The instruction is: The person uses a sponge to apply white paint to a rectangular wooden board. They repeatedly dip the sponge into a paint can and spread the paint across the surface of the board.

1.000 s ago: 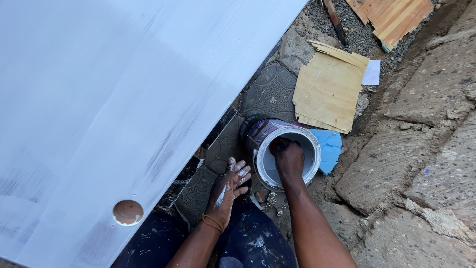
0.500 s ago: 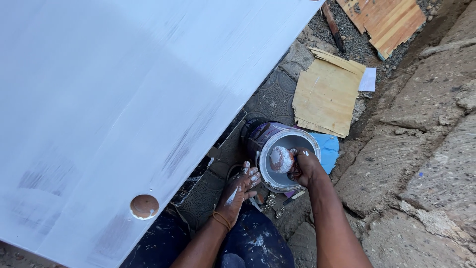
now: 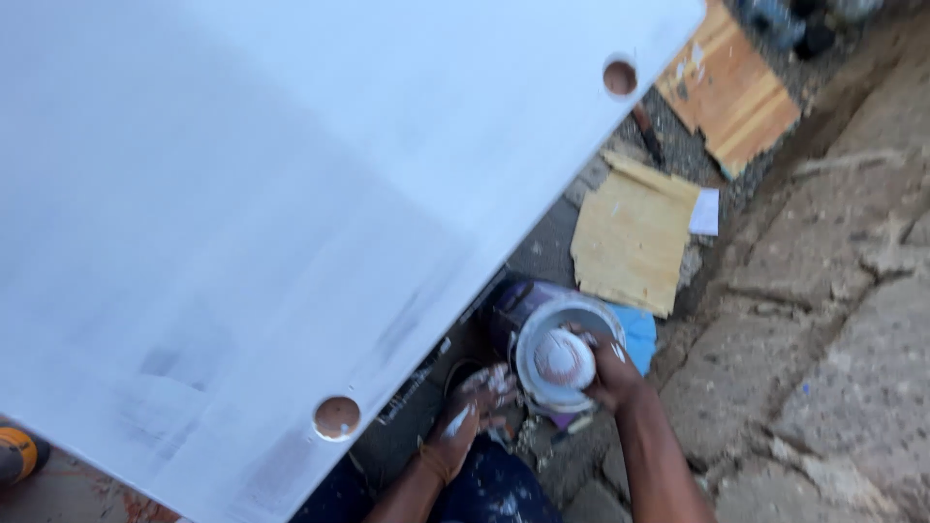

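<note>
Paint bucket [image 3: 567,334], round and white inside, stands on the stony ground [image 3: 833,368] just below the lower edge of the big white-painted board [image 3: 291,194]. Its mouth faces up toward the camera, tipped a little to the right, and white paint coats its inner wall. Over the opening sits a white, paint-soaked wad [image 3: 564,358], rounded like a ball; whether it is cloth or sponge cannot be told. The right hand [image 3: 612,373] is closed around this wad from the right side, fingers curled on it at the bucket's rim. The left hand [image 3: 480,407] lies just left of the bucket, fingers spread loosely and smeared with white, gripping nothing; it rests near the bucket's side, and the blur hides whether it touches it. A blue sheet [image 3: 639,334] shows under the bucket's right edge. Beyond it lie a pale yellow board piece [image 3: 630,237] and an orange-brown plywood piece [image 3: 731,92]. The white board has two round holes, one [image 3: 336,417] close to the left hand.
</note>
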